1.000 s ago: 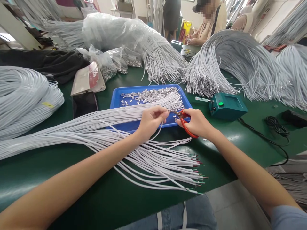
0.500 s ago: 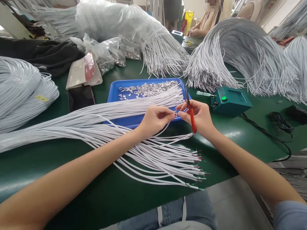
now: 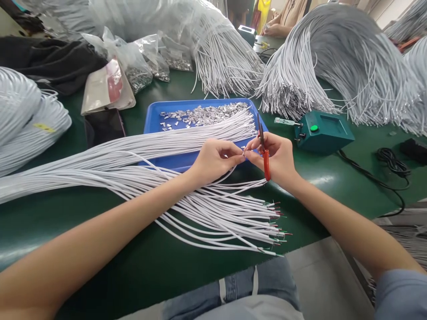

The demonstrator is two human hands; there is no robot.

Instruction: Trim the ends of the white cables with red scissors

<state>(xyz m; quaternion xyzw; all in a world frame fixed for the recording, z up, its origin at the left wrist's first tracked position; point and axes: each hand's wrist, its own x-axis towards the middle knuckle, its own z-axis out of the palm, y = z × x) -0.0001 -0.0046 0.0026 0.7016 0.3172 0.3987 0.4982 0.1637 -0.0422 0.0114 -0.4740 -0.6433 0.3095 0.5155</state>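
My left hand (image 3: 216, 161) pinches the end of a white cable over the front right of a blue tray (image 3: 149, 120). My right hand (image 3: 276, 158) meets it fingertip to fingertip, with red-handled scissors (image 3: 266, 164) hooked on its fingers, dark blades pointing up. What lies between the fingertips is too small to make out. Small silver metal connectors (image 3: 203, 114) are spread in the tray beside a bundle of white cables (image 3: 187, 135). A second cable bundle (image 3: 213, 213) fans out below my hands, its ends showing red and green wires.
A green box with a green button (image 3: 325, 131) stands at the right, near black cords (image 3: 392, 162). Behind are large cable bundles (image 3: 347, 58) and bags of metal parts (image 3: 142, 66). At left lie a phone (image 3: 104, 126) and a cable coil (image 3: 26, 120). A person's hands (image 3: 275, 30) show at the back.
My fingertips have come together, closing the small gap between my two hands. The scissors stay on my right hand. The whole view has shifted slightly, so the table appears higher.
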